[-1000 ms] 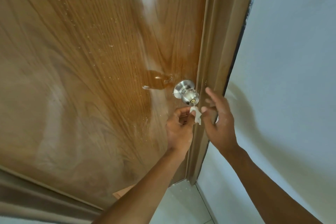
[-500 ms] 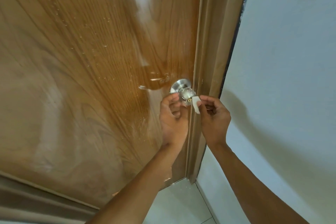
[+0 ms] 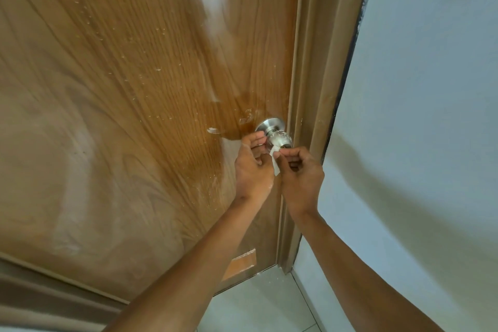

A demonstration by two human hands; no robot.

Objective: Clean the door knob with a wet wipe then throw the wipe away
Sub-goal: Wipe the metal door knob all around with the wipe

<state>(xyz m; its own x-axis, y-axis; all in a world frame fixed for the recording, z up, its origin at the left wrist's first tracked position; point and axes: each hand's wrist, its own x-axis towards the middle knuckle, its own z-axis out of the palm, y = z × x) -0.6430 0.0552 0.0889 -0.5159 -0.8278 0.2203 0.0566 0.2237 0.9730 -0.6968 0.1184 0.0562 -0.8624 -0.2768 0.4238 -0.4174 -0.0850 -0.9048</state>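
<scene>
While the right hand (image 3: 300, 172) pinches the wet wipe (image 3: 275, 160) in a narrow grip, the door knob (image 3: 279, 138) sits just above it — left hand (image 3: 252, 167) curled beside, touching the knob's stem.

- No readable txt, labels, brands, nos. or signs anywhere in view.
- Door (image 3: 134, 89): wood grain only, no lettering.
- Door knob (image 3: 277, 137): plain metal, no legible mark.
- Wall (image 3: 431, 116): blank.
</scene>
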